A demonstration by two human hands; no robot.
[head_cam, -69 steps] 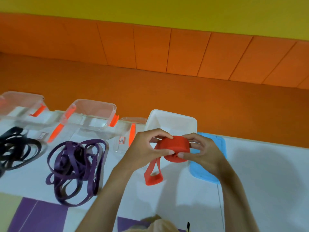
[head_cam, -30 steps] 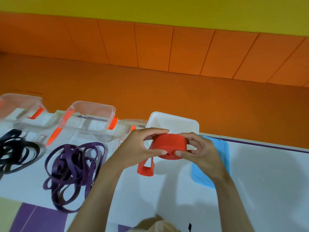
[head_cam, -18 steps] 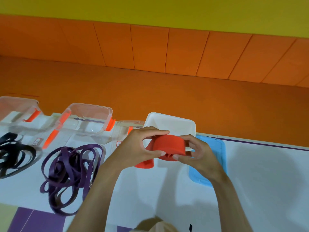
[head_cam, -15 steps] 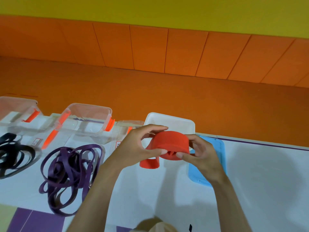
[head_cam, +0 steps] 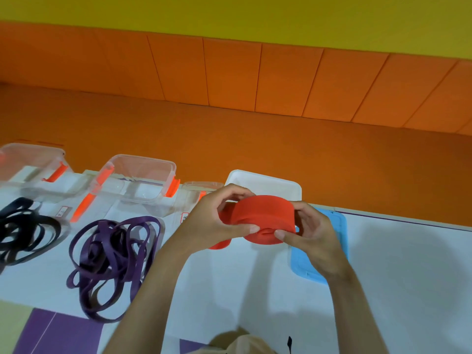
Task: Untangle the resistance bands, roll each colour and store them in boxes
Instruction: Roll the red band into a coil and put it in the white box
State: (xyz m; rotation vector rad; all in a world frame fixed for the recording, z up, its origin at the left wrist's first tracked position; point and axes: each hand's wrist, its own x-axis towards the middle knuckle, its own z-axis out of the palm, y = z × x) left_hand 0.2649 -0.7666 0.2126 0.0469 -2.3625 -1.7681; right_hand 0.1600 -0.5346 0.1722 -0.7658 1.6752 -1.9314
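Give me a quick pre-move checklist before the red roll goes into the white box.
1. Both hands on the red roll: ok, left hand and right hand pinch it from either side.
2. Tail fully wound in: not ok, a short red end hangs below the left hand.
3. White box open: ok, no lid on it.
4. White box empty: cannot tell, the hands cover part of it.
5. Blue lid within reach: ok, lying beside the box.
6. Purple bands and black bands rolled: not ok, both loose.

Red band (head_cam: 264, 217) rolled; purple (head_cam: 112, 261) and black bands (head_cam: 23, 233) tangled.
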